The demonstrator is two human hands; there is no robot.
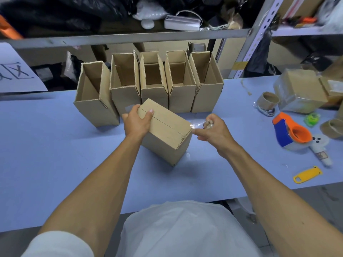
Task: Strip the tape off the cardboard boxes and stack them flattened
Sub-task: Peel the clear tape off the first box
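Now, head view:
closed box (165,130): tilted on the blue worktop (55,145), just in front of the open boxes.
left hand (136,122): grips closed box's far-left top edge, thumb on top.
right hand (213,133): just right of closed box, pinches crumpled clear tape (206,124).
open boxes (152,82): row of five upright behind closed box.
tape dispenser (291,132): well right of closed box.

tape (201,124) crumpled, blurred, paper sign (16,71) cut off left
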